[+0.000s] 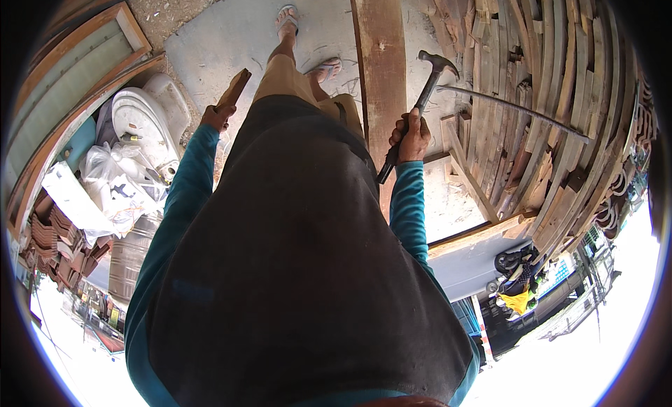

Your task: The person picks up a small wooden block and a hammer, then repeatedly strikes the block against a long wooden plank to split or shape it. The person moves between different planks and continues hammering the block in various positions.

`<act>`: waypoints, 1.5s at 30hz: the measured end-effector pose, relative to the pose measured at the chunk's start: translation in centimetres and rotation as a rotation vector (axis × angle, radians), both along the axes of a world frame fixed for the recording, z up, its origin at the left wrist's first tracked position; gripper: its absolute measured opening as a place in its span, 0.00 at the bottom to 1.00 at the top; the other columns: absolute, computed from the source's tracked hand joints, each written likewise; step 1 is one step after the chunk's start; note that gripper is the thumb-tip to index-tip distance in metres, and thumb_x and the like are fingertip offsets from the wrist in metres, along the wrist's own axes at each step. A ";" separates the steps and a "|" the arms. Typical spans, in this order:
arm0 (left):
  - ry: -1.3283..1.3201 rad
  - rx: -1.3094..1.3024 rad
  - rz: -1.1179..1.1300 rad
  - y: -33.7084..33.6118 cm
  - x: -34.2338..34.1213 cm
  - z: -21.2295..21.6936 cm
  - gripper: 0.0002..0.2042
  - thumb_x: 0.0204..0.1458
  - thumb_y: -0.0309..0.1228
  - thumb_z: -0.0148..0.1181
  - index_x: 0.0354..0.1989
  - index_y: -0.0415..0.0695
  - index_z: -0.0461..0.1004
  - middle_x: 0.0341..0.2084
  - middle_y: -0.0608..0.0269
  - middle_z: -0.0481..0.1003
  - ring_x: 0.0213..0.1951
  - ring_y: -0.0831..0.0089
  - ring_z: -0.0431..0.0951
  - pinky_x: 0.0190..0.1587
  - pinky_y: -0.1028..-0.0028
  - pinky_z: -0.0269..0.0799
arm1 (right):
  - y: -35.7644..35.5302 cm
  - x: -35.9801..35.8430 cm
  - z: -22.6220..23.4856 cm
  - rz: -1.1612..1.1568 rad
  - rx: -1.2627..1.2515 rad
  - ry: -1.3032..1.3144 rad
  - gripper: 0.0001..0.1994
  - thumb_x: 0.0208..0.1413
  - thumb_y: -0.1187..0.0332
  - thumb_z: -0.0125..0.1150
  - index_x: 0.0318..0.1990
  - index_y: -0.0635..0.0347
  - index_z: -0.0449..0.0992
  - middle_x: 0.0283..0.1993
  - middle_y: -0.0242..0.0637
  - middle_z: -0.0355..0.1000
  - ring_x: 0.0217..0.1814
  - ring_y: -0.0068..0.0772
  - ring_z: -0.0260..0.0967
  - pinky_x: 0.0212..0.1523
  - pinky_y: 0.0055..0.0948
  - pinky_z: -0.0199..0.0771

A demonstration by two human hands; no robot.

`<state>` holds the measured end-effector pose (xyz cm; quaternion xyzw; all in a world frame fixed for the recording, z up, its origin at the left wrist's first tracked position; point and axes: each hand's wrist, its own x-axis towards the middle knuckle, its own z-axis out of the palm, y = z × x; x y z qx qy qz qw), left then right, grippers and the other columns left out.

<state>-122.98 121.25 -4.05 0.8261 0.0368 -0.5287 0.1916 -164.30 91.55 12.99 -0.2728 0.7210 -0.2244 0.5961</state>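
My right hand (pixel 411 137) is closed round the dark handle of a claw hammer (pixel 427 90). The hammer is tilted, its metal head pointing away from me and its handle end near my waist. Out to the left, my left hand (pixel 219 118) grips a short piece of wood (pixel 234 89), which sticks out past the fingers. A long, wide brown plank (pixel 380 50) runs away from me, just left of the hammer. My sandalled feet (pixel 325 69) stand on a grey sheet (pixel 224 43) left of that plank.
Long timber strips (pixel 560 99) are piled high at the right, with a thin dark metal rod (pixel 518 111) lying across them. At the left are white ceramic-looking fixtures (pixel 140 120), a clear plastic bag (pixel 119 176), a wood-framed panel (pixel 77 71) and stacked reddish tiles (pixel 52 239).
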 end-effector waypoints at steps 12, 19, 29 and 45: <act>0.048 -0.002 -0.176 -4.3 1.2 2.4 0.35 0.43 0.47 0.75 0.48 0.32 0.65 0.24 0.61 0.71 0.21 0.75 0.70 0.23 0.72 0.70 | 1.7 0.4 -1.3 -0.133 0.209 -0.291 0.23 0.66 0.45 0.54 0.35 0.59 0.69 0.20 0.29 0.60 0.14 0.23 0.56 0.14 0.27 0.58; 0.049 -0.023 -0.197 -5.4 3.3 0.5 0.35 0.42 0.47 0.75 0.49 0.32 0.67 0.26 0.61 0.72 0.22 0.75 0.72 0.24 0.74 0.71 | 2.1 -0.3 -2.5 0.136 0.081 0.051 0.23 0.65 0.48 0.56 0.38 0.64 0.70 0.21 0.41 0.65 0.18 0.38 0.64 0.21 0.38 0.69; 0.091 -0.045 -0.067 -3.8 3.6 -1.1 0.35 0.42 0.48 0.76 0.50 0.34 0.67 0.28 0.60 0.73 0.23 0.76 0.72 0.24 0.74 0.72 | -2.2 -3.6 -2.0 1.517 -0.515 0.796 0.11 0.58 0.62 0.62 0.40 0.53 0.66 0.34 0.47 0.71 0.33 0.56 0.78 0.32 0.51 0.79; 0.103 0.028 0.101 3.2 -3.1 -2.6 0.34 0.41 0.46 0.77 0.46 0.32 0.66 0.25 0.60 0.71 0.22 0.75 0.71 0.22 0.71 0.71 | -8.7 -4.4 -2.2 1.716 -0.433 0.816 0.20 0.64 0.47 0.55 0.40 0.57 0.68 0.35 0.52 0.78 0.38 0.62 0.78 0.37 0.55 0.78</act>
